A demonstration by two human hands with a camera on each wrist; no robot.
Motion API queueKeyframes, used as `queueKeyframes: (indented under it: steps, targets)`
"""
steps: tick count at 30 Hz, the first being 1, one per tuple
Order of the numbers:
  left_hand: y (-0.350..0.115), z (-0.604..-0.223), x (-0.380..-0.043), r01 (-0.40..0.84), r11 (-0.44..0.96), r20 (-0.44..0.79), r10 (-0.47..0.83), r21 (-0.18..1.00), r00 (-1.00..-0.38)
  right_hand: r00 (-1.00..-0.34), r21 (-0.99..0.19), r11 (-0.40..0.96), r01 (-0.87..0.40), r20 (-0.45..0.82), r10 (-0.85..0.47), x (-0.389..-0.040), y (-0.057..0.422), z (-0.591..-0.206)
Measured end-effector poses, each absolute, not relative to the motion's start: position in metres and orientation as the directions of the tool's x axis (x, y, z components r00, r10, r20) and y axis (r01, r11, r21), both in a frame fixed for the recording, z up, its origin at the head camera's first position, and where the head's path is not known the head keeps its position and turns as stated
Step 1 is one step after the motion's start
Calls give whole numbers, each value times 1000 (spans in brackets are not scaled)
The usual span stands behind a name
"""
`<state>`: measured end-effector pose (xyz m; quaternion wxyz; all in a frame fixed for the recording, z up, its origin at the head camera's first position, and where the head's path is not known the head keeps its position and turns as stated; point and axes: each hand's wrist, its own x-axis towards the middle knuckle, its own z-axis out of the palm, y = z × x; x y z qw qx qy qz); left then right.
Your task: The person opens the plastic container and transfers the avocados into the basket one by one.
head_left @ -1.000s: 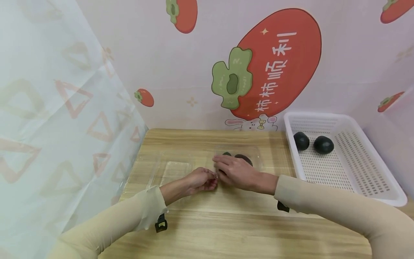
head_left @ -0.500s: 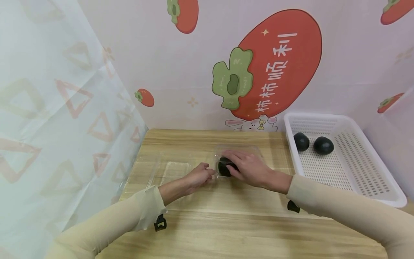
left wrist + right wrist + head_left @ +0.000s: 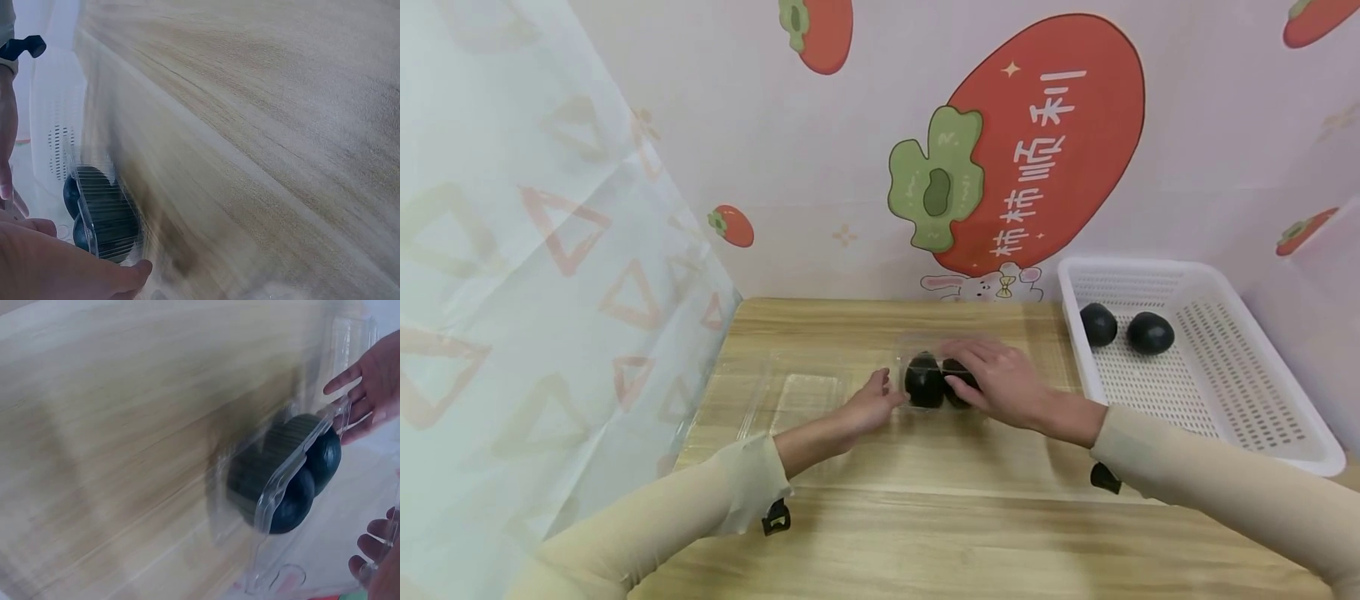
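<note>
A clear plastic clamshell box (image 3: 215, 500) holds two dark green, smooth oval fruits (image 3: 297, 503) that look like avocados. In the head view these fruits (image 3: 924, 381) lie side by side between the hands. My right hand (image 3: 1000, 379) is over the box's right part, fingers and thumb curved around the edge of its clear lid (image 3: 394, 534). Part of the right-hand fruit is hidden under that hand. At the box's left end my left hand (image 3: 871, 404) has loosely spread fingers right at the plastic corner; the right wrist view shows these fingers (image 3: 342, 380) extended.
To the right, a white perforated basket (image 3: 1206, 367) contains two more dark fruits (image 3: 1150, 333). Another clear plastic container (image 3: 808, 392) lies left of the box on the wooden table (image 3: 925, 533). Printed cloth walls (image 3: 820, 167) rise behind and to the left.
My right hand has slid rightward along the box, uncovering the left fruit. The left fingers have parted from their earlier pinch at the front left corner and spread upward.
</note>
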<state>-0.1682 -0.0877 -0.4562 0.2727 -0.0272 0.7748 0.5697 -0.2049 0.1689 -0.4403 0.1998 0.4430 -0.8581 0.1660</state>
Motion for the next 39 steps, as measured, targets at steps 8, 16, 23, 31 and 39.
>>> queueKeyframes:
  steps: [8, 16, 23, 31, 39]
  targets:
    - [-80, -459, -168, -177, 456, -332, 284, 872, -900, -581, -141, 593, -793, 471, -664, -207, 184, -437]
    - [-75, -461, -171, 14, 627, -271, 356, 779, -894, -656, -207, 640, -740, 432, -619, -213, 192, -432]
    - [-75, -462, -174, 103, 672, -236, 394, 734, -889, -702, -276, 651, -707, 384, -599, -220, 196, -430]
    - [-74, -464, -179, 204, 730, -199, 425, 652, -883, -707, -341, 620, -707, 360, -608, -230, 199, -425]
    - [-74, -464, -181, 258, 786, -214, 438, 561, -873, -747, -424, 622, -659, 273, -606, -239, 200, -419]
